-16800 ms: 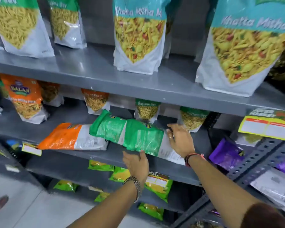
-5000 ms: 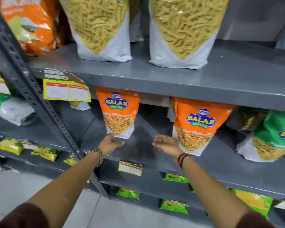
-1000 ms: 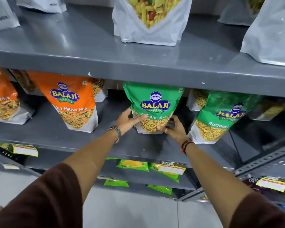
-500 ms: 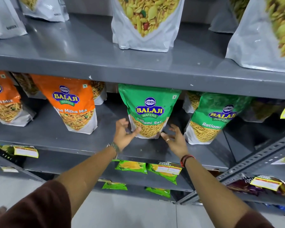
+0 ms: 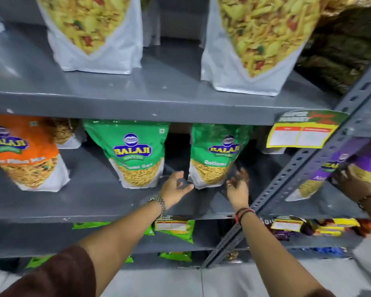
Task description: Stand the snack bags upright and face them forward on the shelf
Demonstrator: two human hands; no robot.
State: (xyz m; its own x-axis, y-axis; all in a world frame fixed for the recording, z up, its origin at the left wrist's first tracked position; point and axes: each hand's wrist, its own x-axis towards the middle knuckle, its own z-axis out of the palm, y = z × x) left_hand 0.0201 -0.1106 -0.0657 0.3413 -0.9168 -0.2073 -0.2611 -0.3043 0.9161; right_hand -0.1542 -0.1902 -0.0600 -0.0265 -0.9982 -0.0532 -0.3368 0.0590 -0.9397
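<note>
I see both of my hands reaching in at the grey middle shelf (image 5: 94, 202), one on each side of the right-hand green Balaji Ratlami Sev bag (image 5: 214, 155). That bag stands upright with its front label facing out, though it looks turned slightly. My left hand (image 5: 174, 187) is just left of the bag's lower corner, fingers loosely curled and parted, thumb tip at or nearly at the bag's white bottom edge; it grips nothing. My right hand (image 5: 238, 187) is just right of the bag, palm turned toward it, fingers spread and blurred, holding nothing, and I cannot tell whether it touches the bag.

Left of that bag, with a dark gap between them, a second green Balaji Sev bag (image 5: 133, 155) stands upright, label forward. Further left of it an orange Balaji mix bag (image 5: 24, 155) stands leaning, its front showing. Above the Ratlami bag, two large white-bottomed mixture bags (image 5: 251, 50) stand on the upper shelf (image 5: 137, 103). To its right, past a slotted grey upright (image 5: 298, 168) and a yellow price tag (image 5: 302, 133), another person's hand (image 5: 351, 183) rests on a purple Balaji bag (image 5: 338, 168).
</note>
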